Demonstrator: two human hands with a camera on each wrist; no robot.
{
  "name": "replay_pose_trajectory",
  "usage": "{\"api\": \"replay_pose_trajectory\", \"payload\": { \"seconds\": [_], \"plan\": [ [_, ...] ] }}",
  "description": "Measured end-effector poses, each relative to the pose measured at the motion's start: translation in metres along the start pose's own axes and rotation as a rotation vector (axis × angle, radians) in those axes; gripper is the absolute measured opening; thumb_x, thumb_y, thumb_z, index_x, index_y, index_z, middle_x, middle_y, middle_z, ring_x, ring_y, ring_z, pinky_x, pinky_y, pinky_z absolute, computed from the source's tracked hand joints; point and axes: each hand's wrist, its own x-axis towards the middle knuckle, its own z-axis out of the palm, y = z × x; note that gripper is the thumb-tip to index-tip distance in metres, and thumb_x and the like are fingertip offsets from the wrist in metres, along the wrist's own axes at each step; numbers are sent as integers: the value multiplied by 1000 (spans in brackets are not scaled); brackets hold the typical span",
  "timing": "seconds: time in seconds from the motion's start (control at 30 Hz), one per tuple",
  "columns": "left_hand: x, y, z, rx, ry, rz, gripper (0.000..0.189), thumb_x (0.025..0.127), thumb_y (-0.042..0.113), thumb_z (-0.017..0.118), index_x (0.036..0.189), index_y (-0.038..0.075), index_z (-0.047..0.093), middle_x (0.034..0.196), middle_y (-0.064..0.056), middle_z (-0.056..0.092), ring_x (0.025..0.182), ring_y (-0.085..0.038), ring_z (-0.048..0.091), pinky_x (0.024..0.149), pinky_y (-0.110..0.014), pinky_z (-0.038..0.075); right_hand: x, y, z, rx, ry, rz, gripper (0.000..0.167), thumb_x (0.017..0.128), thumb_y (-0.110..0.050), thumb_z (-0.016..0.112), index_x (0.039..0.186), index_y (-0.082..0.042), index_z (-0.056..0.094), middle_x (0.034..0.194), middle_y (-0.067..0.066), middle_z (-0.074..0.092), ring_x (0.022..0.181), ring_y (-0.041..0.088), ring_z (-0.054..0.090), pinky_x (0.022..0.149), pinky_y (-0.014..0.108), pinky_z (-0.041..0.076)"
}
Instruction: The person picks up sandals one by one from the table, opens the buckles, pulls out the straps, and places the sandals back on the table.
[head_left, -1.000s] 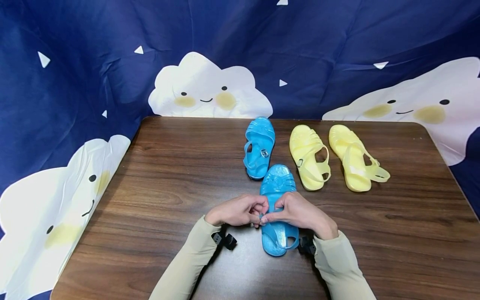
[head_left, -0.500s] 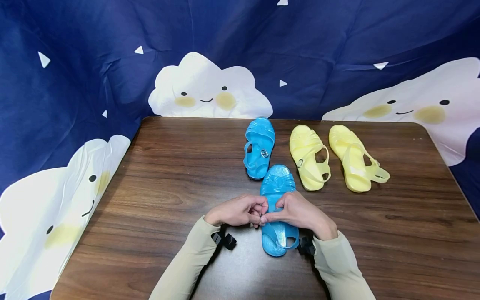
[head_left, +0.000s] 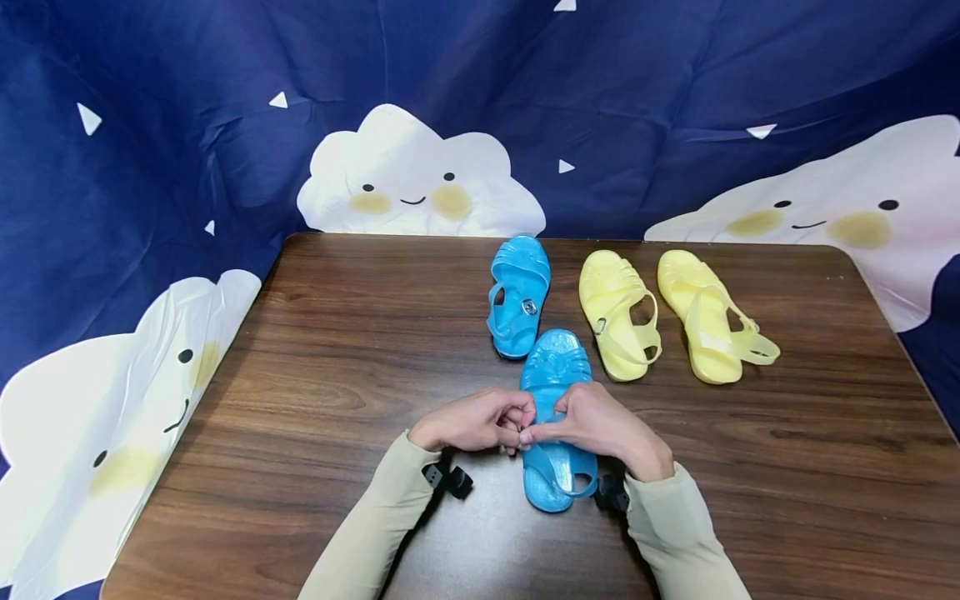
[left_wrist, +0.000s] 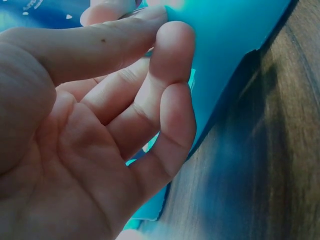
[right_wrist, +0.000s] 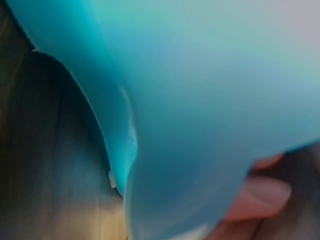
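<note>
One pinch each from left hand (head_left: 483, 418) and right hand (head_left: 606, 427) at left edge of near blue sandal (head_left: 551, 462), flat on table (head_left: 375, 333) (gripped part hidden). Could slip loose from slack grip or uneven pull.

The blue sandal (head_left: 551, 393), glossy with ribbed bands over its toe, lies sole down on the dark wooden table (head_left: 352, 333), toe towards the far edge and heel strap (head_left: 593, 488) looping out to the right at its near end. The 2 hands meet at its left edge: the left hand (head_left: 482, 420) pinches there with curled fingers, the right hand (head_left: 606, 427) reaches across the top, thumb at the same spot, hiding what is gripped.
</note>
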Motion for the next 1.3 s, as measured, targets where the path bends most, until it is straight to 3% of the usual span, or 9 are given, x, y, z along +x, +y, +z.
{"api": "replay_pose_trajectory", "payload": {
  "seconds": [0.23,0.43,0.6,0.8,0.97,1.17,1.3],
  "plan": [
    [0,1,-1,-36,9,-24,13,91,-5,59,89,4,49,83,-10,70,70,-13,63,60,-18,46,0,-2,1,-7,27,70,66,69,-62,76,46,-20,31,47,-12,21,42,6,21,42,20,19],
    [0,0,-1,-19,24,-26,17,91,-7,58,86,5,47,78,-7,67,67,-10,61,60,-17,45,-1,-4,0,-25,42,138,67,67,-66,75,49,-19,31,50,-10,21,43,7,22,43,21,20],
    [0,1,0,-13,24,-18,16,90,2,65,86,6,51,75,-10,67,67,-19,64,60,-18,45,-2,-4,-4,-70,67,185,66,65,-70,74,55,-18,34,53,-8,25,47,9,27,45,23,24],
    [0,-1,0,-63,-1,-9,13,90,3,65,88,5,53,81,-17,71,71,-27,66,60,-19,45,-4,-2,-8,-79,46,123,62,70,-66,73,59,-16,38,52,-7,30,49,9,27,48,23,24],
    [-1,0,0,-91,-3,-21,14,89,0,65,88,2,51,80,-16,69,69,-19,65,62,-20,48,-6,0,-12,-49,10,81,58,76,-61,72,62,-15,38,53,-7,31,49,9,27,49,22,23],
    [-1,0,-1,-115,-13,-34,16,89,2,67,92,1,51,79,-6,68,69,-13,63,62,-20,46,-9,-1,-16,-2,-38,13,54,84,-58,65,65,-15,39,57,-7,32,51,9,29,50,21,26],
    [-2,0,-1,-27,18,-17,20,88,13,71,91,4,53,75,2,62,66,-10,58,59,-17,43,-10,-1,-18,-7,-56,-48,43,90,-47,64,70,-13,47,60,-7,36,54,8,35,52,21,30]
  ]
}}
